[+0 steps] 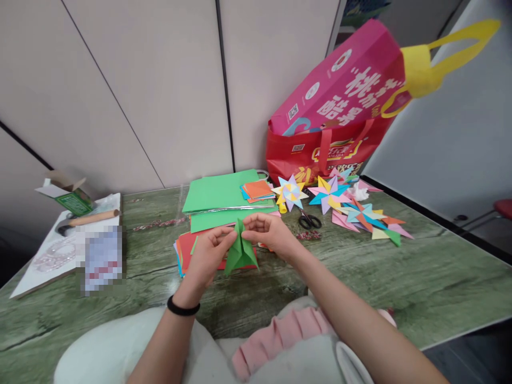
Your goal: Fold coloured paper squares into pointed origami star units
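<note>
Between my hands is a green folded paper piece [241,255], pointed at the top and flaring into points below. My left hand [211,253] pinches its left side with thumb and fingers. My right hand [267,233] pinches the upper right side, thumb against a fold. Beneath and behind the hands lies a stack of coloured paper [184,249], red on top with blue and orange edges showing. Beyond it are green paper sheets [218,191], with small orange paper squares [258,189] resting on their right part.
Folded paper stars [291,192] in several colours lie at the right, near black-handled scissors [310,220]. A red bag [328,149] holding a pink box [340,80] stands behind them. At the left, a white board [40,264] bears a wooden-handled tool [94,217] and an open green box [72,201].
</note>
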A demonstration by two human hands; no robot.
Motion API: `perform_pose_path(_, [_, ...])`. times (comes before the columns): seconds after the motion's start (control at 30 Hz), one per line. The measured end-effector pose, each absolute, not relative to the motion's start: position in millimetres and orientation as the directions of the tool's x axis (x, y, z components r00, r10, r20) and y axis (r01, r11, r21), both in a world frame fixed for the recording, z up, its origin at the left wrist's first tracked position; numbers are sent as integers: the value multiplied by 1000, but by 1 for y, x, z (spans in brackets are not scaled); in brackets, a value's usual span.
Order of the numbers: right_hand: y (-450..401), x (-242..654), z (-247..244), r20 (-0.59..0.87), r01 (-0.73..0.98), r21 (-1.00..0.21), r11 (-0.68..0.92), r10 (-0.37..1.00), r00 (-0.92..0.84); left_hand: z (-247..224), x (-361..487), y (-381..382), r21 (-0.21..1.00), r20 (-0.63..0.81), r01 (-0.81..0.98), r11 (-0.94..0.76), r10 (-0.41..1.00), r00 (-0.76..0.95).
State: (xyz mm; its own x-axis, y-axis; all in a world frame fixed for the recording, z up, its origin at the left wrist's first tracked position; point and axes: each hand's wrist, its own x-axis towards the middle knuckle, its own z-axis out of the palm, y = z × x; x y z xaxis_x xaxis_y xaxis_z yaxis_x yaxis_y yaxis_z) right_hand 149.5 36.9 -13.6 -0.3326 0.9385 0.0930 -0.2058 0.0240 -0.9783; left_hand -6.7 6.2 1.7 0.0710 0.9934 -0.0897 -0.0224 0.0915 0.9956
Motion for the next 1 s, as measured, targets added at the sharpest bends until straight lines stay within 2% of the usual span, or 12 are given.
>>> perform_pose_path(0.2, [37,152,-11,73,-227,-974,-5,939,-335,5,-9,6,997,-26,78,22,998,49])
perform_pose_path(0.47, [36,151,-11,59,-256,-966,-33,937,-343,10,-8,3,994,-41,106,34,997,59])
perform_pose_path(1.0, [37,152,-12,212,-187,-971,150,902,-375,6,-9,5,990,-71,130,62,995,69])
